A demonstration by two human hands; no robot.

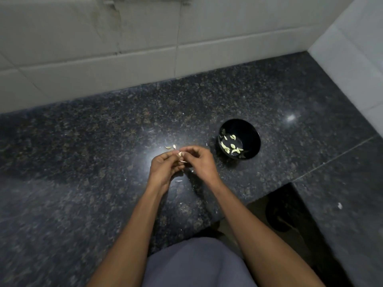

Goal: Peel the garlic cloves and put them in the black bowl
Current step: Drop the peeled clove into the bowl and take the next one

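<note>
At frame centre, the left hand (163, 165) and right hand (200, 162) meet, both pinching one small pale garlic clove (180, 154). Light, firm and likely slippery, it is best held by its ends. Two cloves (170, 147) lie just above on the dark speckled granite table (83, 162); the round black bowl (251, 149) at right holds peeled ones.

— What did the things rest on?
— A dark speckled stone bench (87, 141), polished, set against a tiled wall.
— And what lay on it?
— A black bowl (253, 141) stood toward the right with peeled cloves (226, 147) inside. Two loose garlic cloves (170, 147) lay left of it, well apart from the bowl. Small white scraps of peel (178, 181) were scattered on the stone nearer the front edge.
</note>
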